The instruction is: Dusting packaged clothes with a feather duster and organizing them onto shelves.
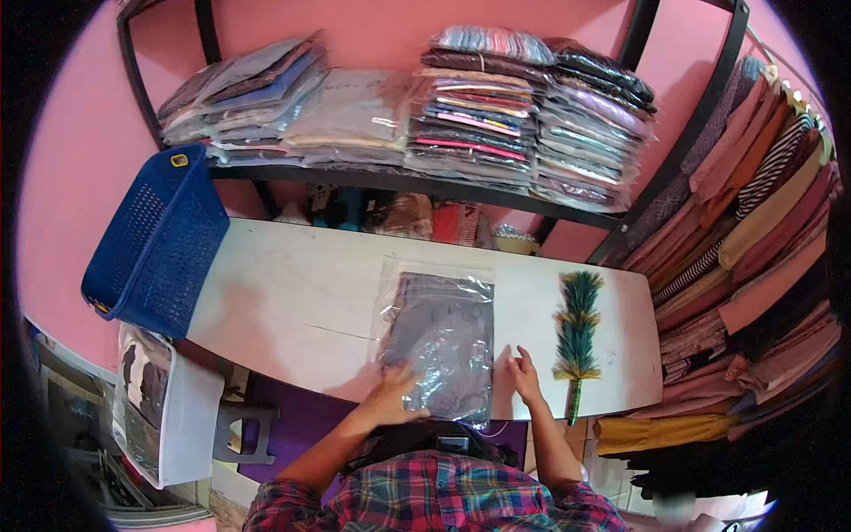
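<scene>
A folded dark grey garment in a clear plastic bag (442, 339) lies flat on the white table (279, 279), its near end at the table's front edge. My left hand (392, 399) rests on the bag's lower left corner, fingers spread over the plastic; whether it grips the film cannot be told. My right hand (525, 379) is just off the bag's right side, above the table, with thumb and fingers apart and nothing in it. Farther right lies a green and yellow feathery duster (578, 326), its handle towards me.
A blue plastic basket (153, 239) stands at the table's left end. Behind, a black metal shelf (399, 176) holds stacks of bagged clothes (472, 120). Garments (751, 219) hang along the right side. Below left are a white bin (189, 412) and a grey stool (249, 432).
</scene>
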Available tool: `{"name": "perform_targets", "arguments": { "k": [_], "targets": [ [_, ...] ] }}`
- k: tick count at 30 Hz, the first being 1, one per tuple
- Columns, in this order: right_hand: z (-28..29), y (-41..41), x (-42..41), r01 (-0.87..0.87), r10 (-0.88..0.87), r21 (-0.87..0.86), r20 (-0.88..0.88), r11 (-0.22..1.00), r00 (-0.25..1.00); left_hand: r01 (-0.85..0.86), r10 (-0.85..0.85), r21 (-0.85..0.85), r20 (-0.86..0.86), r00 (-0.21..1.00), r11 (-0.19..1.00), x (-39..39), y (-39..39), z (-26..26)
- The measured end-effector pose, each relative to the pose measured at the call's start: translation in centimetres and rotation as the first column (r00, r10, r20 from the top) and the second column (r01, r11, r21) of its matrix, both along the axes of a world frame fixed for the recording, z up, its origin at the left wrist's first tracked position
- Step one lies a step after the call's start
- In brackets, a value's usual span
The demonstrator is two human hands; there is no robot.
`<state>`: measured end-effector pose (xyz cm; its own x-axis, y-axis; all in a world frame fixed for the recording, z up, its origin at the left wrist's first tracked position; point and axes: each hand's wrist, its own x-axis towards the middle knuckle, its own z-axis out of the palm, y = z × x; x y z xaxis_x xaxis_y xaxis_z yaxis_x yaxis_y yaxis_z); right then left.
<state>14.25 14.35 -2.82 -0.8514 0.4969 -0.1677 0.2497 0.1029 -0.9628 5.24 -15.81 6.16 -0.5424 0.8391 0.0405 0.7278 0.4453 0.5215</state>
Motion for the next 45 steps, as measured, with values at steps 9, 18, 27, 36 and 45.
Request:
{"name": "perform_targets", "arguments": {
  "k": [9,18,27,36,45],
  "targets": [
    [-1.8,-1.6,-6.3,0.037,-0.038,-0.012,-0.1,0.999,0.994,-0.639,0.604,0.202,0.21,0.769,0.742,-7.1,-2.1,-10.6],
    [-1.0,1.6,-18.3,0.278,-0.263,-0.162,0.108,0.947,0.959,-0.845,0.534,0.183,0.703,0.47,0.503,-21.4,6.4,-10.4],
    [9.8,2.5,-15.4,0.062,-0.332,-0.654,-0.299,0.754,0.895,-0.79,0.126,0.409,0.849,0.513,0.457,-20.5,6.7,1.3],
    [22.5,5.6,-14.2,0.011,-0.154,-0.254,-0.55,0.967,0.821,-0.442,0.076,0.787,0.456,0.887,0.431,-21.0,7.9,13.9],
    [27.2,4.9,-10.4,0.055,-0.064,-0.04,-0.824,0.998,0.563,-0.252,-0.007,0.88,0.278,0.96,0.403,-18.1,8.5,19.7]
  ]
}}
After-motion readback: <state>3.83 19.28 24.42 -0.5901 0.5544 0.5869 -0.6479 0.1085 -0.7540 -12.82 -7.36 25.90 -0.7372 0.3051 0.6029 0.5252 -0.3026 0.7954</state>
